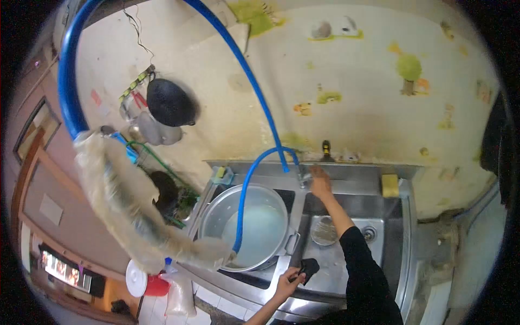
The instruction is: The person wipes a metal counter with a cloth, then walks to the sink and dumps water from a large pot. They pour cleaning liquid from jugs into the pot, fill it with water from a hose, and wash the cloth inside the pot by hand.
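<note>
Stainless-steel sink (333, 271): at eight o'clock, the left hand (287, 281) clamps a partly hidden black object (310, 267); at eleven, the right hand (320, 183) is beside the tap (301, 179), grip unclear.

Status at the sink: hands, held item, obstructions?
Left hand gripping black item. Right hand at faucet, contact unclear. Blue hose crosses view of pot. Round dish in sink basin.

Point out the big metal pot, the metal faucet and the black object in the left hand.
Metal pot (219, 212), head view: its inner wall.
Metal faucet (303, 180), head view: its body.
Black object (310, 269), head view: its broad dark side.
</note>
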Available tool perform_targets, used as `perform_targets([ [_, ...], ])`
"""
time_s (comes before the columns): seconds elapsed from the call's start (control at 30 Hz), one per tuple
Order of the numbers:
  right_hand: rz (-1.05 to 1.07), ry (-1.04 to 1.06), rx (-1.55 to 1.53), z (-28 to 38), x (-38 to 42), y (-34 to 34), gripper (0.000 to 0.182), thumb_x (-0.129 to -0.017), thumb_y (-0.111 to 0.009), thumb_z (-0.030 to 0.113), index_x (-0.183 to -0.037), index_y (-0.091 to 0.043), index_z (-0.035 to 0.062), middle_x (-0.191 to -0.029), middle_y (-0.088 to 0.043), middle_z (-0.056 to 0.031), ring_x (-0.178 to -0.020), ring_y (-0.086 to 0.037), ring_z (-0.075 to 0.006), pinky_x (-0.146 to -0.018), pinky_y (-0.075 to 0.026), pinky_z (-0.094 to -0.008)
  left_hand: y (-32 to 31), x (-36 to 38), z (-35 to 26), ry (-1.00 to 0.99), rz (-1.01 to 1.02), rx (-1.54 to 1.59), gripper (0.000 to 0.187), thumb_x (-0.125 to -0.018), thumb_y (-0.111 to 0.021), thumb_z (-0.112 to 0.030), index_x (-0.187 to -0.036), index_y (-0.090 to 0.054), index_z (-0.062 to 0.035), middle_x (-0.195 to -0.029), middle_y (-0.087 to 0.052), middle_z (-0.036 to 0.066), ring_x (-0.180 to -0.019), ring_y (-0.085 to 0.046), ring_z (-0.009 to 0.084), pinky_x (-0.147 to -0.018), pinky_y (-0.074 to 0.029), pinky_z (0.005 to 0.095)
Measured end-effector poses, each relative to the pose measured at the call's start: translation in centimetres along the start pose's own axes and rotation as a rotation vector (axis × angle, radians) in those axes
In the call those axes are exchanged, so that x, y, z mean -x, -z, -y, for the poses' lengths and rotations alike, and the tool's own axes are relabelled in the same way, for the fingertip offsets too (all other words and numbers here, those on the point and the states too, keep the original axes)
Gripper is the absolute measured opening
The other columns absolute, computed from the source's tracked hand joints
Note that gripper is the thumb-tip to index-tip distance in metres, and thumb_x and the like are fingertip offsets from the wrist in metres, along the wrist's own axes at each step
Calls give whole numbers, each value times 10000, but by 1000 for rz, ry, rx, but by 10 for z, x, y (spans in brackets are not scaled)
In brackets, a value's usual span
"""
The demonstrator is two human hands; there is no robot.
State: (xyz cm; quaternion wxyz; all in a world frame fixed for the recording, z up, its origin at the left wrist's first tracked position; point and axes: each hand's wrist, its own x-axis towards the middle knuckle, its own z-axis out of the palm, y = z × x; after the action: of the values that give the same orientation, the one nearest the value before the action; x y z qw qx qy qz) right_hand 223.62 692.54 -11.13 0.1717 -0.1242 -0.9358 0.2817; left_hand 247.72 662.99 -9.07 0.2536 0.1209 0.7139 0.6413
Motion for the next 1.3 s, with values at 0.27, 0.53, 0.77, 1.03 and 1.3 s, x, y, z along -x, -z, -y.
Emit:
perform_targets([
  [0.27, -317, 167, 235, -26, -7, -38, 495, -727, -508, 48, -1208, -417, -26, -1294, -384, -165, -1200, -357, -324, -985, -313, -403, -3, -6, 17, 131, -42, -17, 250, -810, -630, -125, -988, -561, 37, -835, -530, 42, -692, -574, 99, -629, -455, 224],
  [0.53, -165, 198, 161, -44, 76, -54, 579, -692, -548, 70, -1244, -392, -6, -1409, -220, -139, -1290, -234, -303, -1039, -227, -438, -1, -16, 3, 29, -108, -74, 254, -815, -624, -146, -979, -553, 35, -765, -627, 74, -661, -587, 109, -609, -457, 227],
  [0.77, 483, 278, -313, -15, 119, -1, 568, -691, -584, 80, -1236, -429, 63, -1356, -322, -133, -1245, -324, -297, -1024, -275, -388, -4, -37, 7, 60, -178, -13, 292, -799, -641, -160, -996, -551, 36, -708, -610, 68, -620, -570, 99, -578, -461, 239],
  [1.03, 610, 226, -880, 41, 186, 57, 364, -714, -691, 123, -1048, -561, 65, -1029, -576, -82, -954, -545, -172, -825, -426, -304, -6, -95, -15, -190, -71, -250, 161, -779, -628, -133, -884, -622, -12, -762, -621, 56, -728, -587, 116, -661, -462, 254],
  [1.3, 28, 236, -388, 55, 128, 45, 247, -763, -636, 235, -855, -608, 7, -789, -587, -136, -769, -573, -248, -681, -439, -316, -3, -123, -20, -410, -325, 132, 366, -714, -641, -42, -1066, -539, -33, -965, -591, 85, -773, -592, 166, -763, -465, 263],
])
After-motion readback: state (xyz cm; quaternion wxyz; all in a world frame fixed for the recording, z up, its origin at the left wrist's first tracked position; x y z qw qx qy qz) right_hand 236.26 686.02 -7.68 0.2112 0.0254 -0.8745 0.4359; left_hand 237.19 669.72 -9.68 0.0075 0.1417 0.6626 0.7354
